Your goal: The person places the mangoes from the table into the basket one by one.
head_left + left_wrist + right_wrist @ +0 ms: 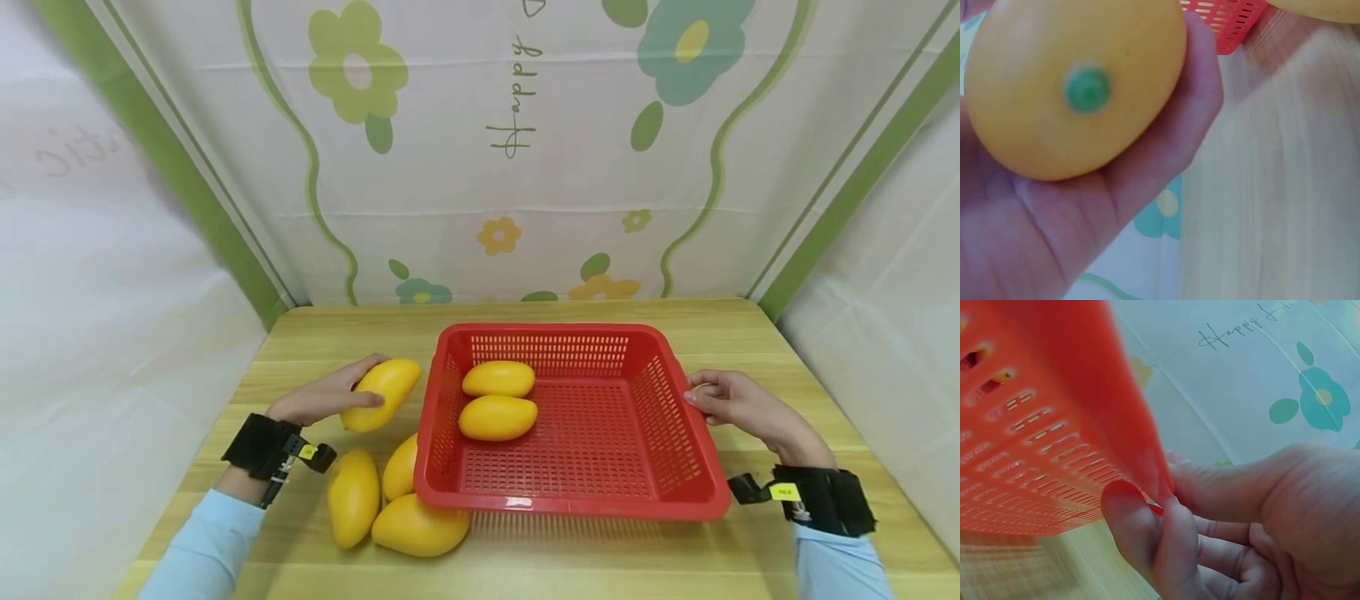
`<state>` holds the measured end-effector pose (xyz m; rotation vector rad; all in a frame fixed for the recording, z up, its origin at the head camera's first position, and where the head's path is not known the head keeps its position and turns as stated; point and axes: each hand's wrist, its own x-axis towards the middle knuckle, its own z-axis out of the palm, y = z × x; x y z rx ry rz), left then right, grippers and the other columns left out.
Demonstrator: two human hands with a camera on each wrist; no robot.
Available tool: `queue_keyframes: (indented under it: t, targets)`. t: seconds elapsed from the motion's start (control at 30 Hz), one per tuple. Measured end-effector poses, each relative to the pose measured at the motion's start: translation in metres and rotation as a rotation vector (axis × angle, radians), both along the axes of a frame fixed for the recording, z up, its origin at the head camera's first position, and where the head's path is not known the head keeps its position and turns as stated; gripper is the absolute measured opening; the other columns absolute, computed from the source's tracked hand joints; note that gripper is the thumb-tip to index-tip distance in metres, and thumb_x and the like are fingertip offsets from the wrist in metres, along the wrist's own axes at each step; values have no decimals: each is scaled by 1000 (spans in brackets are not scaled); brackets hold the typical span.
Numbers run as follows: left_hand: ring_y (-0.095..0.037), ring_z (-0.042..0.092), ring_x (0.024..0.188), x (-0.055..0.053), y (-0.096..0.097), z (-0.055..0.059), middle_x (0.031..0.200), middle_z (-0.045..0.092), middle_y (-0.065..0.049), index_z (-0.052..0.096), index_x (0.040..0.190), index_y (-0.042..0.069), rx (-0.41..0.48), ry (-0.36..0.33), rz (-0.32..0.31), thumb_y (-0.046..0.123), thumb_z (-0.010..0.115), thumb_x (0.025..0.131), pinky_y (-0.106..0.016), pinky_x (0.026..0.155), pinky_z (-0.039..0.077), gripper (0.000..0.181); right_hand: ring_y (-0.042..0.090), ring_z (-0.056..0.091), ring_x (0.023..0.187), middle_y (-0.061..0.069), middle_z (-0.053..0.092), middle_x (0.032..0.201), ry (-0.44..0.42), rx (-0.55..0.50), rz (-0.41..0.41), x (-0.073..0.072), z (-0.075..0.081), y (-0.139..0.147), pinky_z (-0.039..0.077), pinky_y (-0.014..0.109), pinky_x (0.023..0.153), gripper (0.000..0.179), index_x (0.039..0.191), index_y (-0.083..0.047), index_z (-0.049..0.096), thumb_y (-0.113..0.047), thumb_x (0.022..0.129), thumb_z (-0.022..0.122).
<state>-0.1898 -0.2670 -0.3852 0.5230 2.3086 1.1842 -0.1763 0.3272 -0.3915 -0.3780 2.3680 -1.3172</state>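
Observation:
My left hand (330,398) grips a yellow mango (392,390) above the table, left of the red basket (570,505). In the left wrist view the fingers wrap round that mango (1029,131), its green stem end facing the camera. With thumb and fingers my right hand (738,406) pinches the basket's right rim; the right wrist view shows this hand (1210,531) holding the rim's edge. Inside the basket, on its left side, lie two mangoes, a rear one (498,378) and a front one (498,417).
Three more mangoes lie on the wooden table (600,567): one at the left (354,498), one partly behind the basket's left wall (401,468), one by its front left corner (422,526). A flower-printed cloth (450,167) hangs behind; white cloth walls flank the table.

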Motion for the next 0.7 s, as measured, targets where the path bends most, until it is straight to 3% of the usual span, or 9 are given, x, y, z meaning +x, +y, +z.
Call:
queue_keyframes:
  t: [0.33, 0.7]
  targets:
    - [-28, 52, 104, 1, 17, 16, 119, 53, -13, 35, 142, 6, 3, 55, -63, 27, 65, 91, -40, 90, 46, 63, 11, 72, 86, 7, 74, 98, -1, -2, 4, -1, 2, -1, 59, 30, 76, 43, 128, 17, 46, -18, 104, 52]
    - [-25, 54, 100, -1, 53, 37, 116, 55, -10, 38, 141, 14, -33, 81, -161, 23, 65, 90, -38, 84, 49, 58, 11, 72, 86, 11, 74, 100, -8, 0, -13, 1, 2, -2, 59, 30, 76, 43, 128, 16, 46, -18, 104, 53]
